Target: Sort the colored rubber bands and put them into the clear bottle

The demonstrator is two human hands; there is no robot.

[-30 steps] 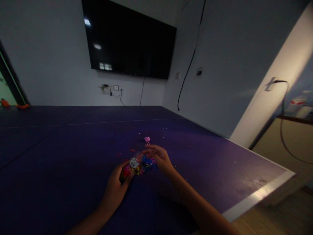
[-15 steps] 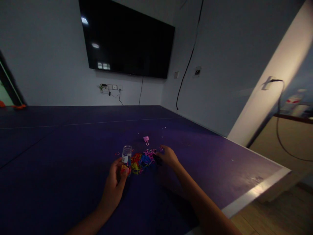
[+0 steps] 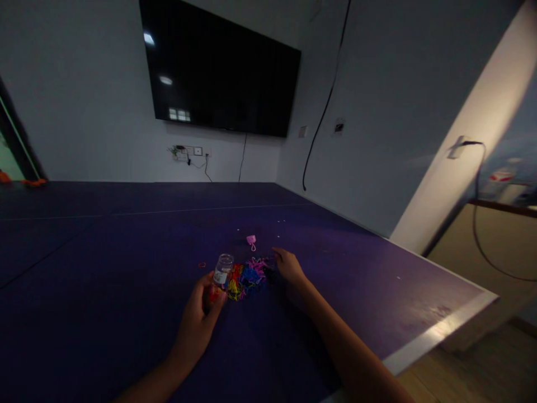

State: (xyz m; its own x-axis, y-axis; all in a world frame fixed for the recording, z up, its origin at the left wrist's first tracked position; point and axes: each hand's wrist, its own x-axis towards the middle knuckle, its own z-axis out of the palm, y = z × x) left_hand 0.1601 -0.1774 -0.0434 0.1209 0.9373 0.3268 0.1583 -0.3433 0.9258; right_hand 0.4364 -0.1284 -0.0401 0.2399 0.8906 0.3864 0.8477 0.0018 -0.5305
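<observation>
My left hand (image 3: 200,310) is wrapped around a small clear jar (image 3: 224,269) with a white label. The jar leans slightly right, its mouth uncovered, and red and orange bands show at its bottom. Beside it on the purple surface lies a heap of coloured rubber bands (image 3: 250,275), red, yellow, blue, pink and black. My right hand (image 3: 291,267) is at the heap's right edge by the black bands, fingers bent together; whatever is between the fingertips is hidden. Behind the heap sits a small pink cap with a loop (image 3: 251,240).
One loose red band (image 3: 202,265) lies left of the jar. Small white specks (image 3: 279,236) dot the purple surface (image 3: 126,252), whose pale edge (image 3: 444,330) ends at right. A television (image 3: 222,73) hangs on the far wall, and a black cable (image 3: 323,117) dangles at right.
The left hand first had the jar tipped over the heap, then raised it upright; now it leans a little right. The right hand moved from the jar's mouth to the heap's right edge.
</observation>
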